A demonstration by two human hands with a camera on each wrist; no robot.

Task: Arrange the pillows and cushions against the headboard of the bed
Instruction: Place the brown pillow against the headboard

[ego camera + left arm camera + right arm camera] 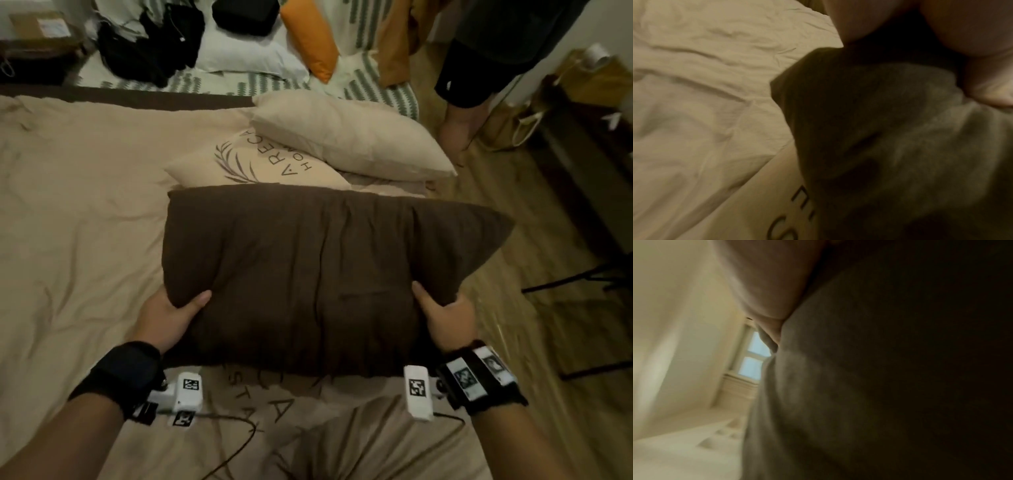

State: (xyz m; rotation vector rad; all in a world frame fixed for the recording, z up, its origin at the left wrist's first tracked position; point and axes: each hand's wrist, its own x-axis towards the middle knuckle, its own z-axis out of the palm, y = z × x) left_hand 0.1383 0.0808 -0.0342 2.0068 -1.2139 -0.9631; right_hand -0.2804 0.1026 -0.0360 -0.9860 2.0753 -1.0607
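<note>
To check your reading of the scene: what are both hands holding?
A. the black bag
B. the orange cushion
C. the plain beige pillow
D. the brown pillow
D: the left hand and right hand each grip a near corner of the brown pillow.

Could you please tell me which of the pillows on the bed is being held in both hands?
The dark brown pillow, gripped at its near corners; the printed beige pillow and plain beige pillow lie untouched beyond it.

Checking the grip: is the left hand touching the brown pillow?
Touching. The head view shows the left hand gripping the brown pillow, thumb curled over its near corner.
</note>
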